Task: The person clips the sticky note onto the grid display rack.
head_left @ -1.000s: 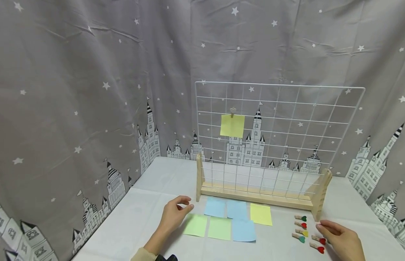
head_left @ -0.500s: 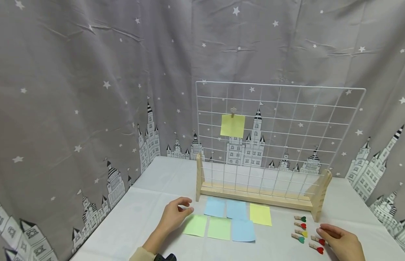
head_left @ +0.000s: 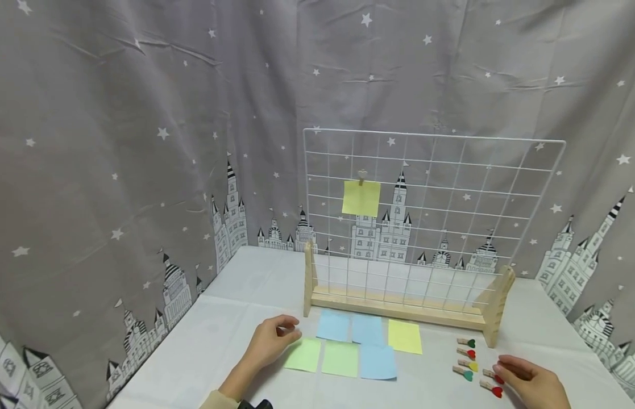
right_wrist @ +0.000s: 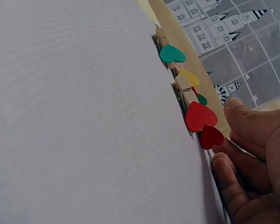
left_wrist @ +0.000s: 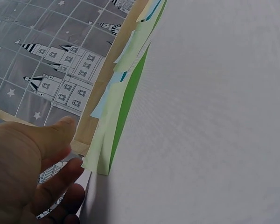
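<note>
My left hand (head_left: 270, 343) hovers at the left end of the sticky notes, fingers loosely bent and holding nothing. Nearest to it is a light green note (head_left: 303, 355), and a second green note (head_left: 340, 359) lies to its right. At the right, my right hand (head_left: 537, 383) is beside the heart clothespins, thumb and fingers apart. A dark red heart clothespin (right_wrist: 211, 137) lies close to its fingertips; whether they touch cannot be told. Another red heart clothespin (right_wrist: 201, 116) sits nearer the camera, with a teal one (right_wrist: 172, 54) farther along.
Behind the notes stands a white wire grid (head_left: 424, 216) in a wooden base (head_left: 399, 309). A clothespin (head_left: 361, 176) holds a yellow note (head_left: 361, 199) on it. Blue notes (head_left: 377, 362) and a yellow note (head_left: 405, 337) lie before the base. A grey curtain (head_left: 117, 113) hangs around.
My right hand has shifted slightly down and closer to the dark red clothespin. The head view has moved a little. My left hand stays in place, and the notes and clothespins lie as before.
</note>
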`<control>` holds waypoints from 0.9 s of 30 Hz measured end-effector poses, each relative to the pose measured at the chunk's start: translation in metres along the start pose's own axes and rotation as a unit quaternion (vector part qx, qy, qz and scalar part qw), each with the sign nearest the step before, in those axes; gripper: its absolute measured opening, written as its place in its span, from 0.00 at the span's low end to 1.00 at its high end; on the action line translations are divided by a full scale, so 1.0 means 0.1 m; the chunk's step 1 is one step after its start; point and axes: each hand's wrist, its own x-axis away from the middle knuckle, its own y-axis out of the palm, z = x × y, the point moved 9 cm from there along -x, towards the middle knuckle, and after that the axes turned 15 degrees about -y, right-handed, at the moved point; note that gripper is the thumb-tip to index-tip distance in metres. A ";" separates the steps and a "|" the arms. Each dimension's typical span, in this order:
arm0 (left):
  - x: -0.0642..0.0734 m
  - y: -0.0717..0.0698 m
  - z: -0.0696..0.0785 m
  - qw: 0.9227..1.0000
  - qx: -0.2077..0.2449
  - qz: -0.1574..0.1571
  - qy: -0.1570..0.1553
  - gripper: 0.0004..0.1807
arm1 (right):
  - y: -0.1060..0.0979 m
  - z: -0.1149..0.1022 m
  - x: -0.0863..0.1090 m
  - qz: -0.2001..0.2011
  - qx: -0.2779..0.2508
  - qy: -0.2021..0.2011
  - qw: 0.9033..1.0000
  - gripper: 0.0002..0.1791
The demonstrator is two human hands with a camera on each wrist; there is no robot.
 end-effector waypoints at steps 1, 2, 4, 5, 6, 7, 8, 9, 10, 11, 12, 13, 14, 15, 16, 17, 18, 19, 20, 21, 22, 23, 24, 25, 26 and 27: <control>0.00 0.01 -0.01 1.000 -0.004 -0.003 0.003 0.14 | 0.01 0.00 0.00 -0.002 0.000 0.000 1.000 0.49; 0.00 0.02 -0.01 1.000 -0.006 -0.008 0.005 0.14 | 0.01 0.00 0.00 -0.005 0.000 -0.004 1.000 0.49; 0.01 0.03 -0.02 1.000 -0.010 -0.014 0.010 0.14 | 0.02 0.01 0.00 -0.007 -0.003 -0.003 1.000 0.50; 0.01 0.04 -0.03 1.000 -0.014 -0.017 0.011 0.14 | 0.03 0.02 0.00 -0.007 -0.004 -0.003 1.000 0.50; 0.01 0.05 -0.04 1.000 -0.016 -0.019 0.010 0.14 | 0.03 0.03 0.00 -0.007 -0.005 -0.001 1.000 0.51; 0.01 0.06 -0.04 1.000 -0.020 -0.020 0.012 0.14 | 0.04 0.04 0.00 -0.009 -0.004 0.000 1.000 0.51; 0.01 0.06 -0.04 0.999 -0.024 -0.020 0.014 0.14 | 0.04 0.06 -0.01 -0.011 -0.003 0.001 1.000 0.52; 0.01 0.07 -0.04 0.999 -0.029 -0.019 0.016 0.13 | 0.05 0.07 -0.01 -0.015 -0.001 0.001 1.000 0.54; 0.01 0.07 -0.04 0.999 -0.033 -0.019 0.019 0.13 | 0.05 0.09 -0.02 -0.018 0.001 0.001 1.000 0.55; 0.01 0.08 -0.03 0.999 -0.037 -0.020 0.020 0.13 | 0.05 0.11 -0.03 -0.021 0.002 0.000 1.000 0.55; 0.01 0.08 -0.03 0.999 -0.040 -0.019 0.022 0.13 | 0.05 0.13 -0.04 -0.024 0.003 0.000 1.000 0.55; 0.01 0.09 -0.03 0.999 -0.044 -0.020 0.023 0.13 | 0.06 0.15 -0.05 -0.027 0.003 -0.002 1.000 0.56; 0.01 0.09 -0.03 0.998 -0.046 -0.021 0.024 0.13 | 0.06 0.16 -0.06 -0.029 0.004 -0.003 1.000 0.56; 0.01 0.09 -0.03 0.998 -0.049 -0.023 0.024 0.13 | 0.07 0.18 -0.06 -0.030 0.004 -0.004 1.000 0.56; 0.01 0.10 -0.02 0.998 -0.051 -0.025 0.025 0.12 | 0.07 0.19 -0.06 -0.030 0.005 -0.004 1.000 0.55; 0.02 0.10 -0.02 0.998 -0.054 -0.025 0.025 0.12 | 0.07 0.20 -0.06 -0.031 0.006 -0.005 0.999 0.55; 0.02 0.10 -0.02 0.998 -0.056 -0.027 0.026 0.12 | 0.07 0.19 -0.06 -0.031 0.009 -0.005 0.999 0.55; 0.02 0.10 -0.01 0.997 -0.060 -0.027 0.033 0.11 | 0.07 0.19 -0.06 -0.031 0.010 -0.006 0.999 0.56; 0.02 0.10 -0.01 0.997 -0.062 -0.028 0.034 0.10 | 0.06 0.18 -0.05 -0.031 0.013 -0.006 0.999 0.56; 0.02 0.11 -0.01 0.997 -0.064 -0.029 0.036 0.09 | 0.06 0.17 -0.04 -0.031 0.014 -0.004 0.999 0.56; 0.02 0.11 0.00 0.997 -0.063 -0.031 0.038 0.08 | 0.05 0.16 -0.03 -0.031 0.015 -0.005 0.999 0.56; 0.02 0.11 0.00 0.997 -0.062 -0.033 0.041 0.06 | 0.05 0.14 -0.02 -0.031 0.016 -0.005 0.999 0.56; 0.02 0.11 0.00 0.997 -0.061 -0.035 0.043 0.05 | 0.04 0.12 -0.01 -0.030 0.019 -0.006 0.999 0.55; 0.02 0.11 0.00 0.997 -0.059 -0.036 0.046 0.04 | 0.03 0.10 0.01 -0.028 0.023 -0.008 0.999 0.54; 0.01 0.11 0.00 0.997 -0.055 -0.038 0.043 0.04 | 0.02 0.07 0.02 -0.027 0.028 -0.012 0.999 0.54; 0.01 0.10 0.00 0.997 -0.053 -0.038 0.045 0.04 | 0.02 0.05 0.02 -0.027 0.031 -0.014 0.999 0.53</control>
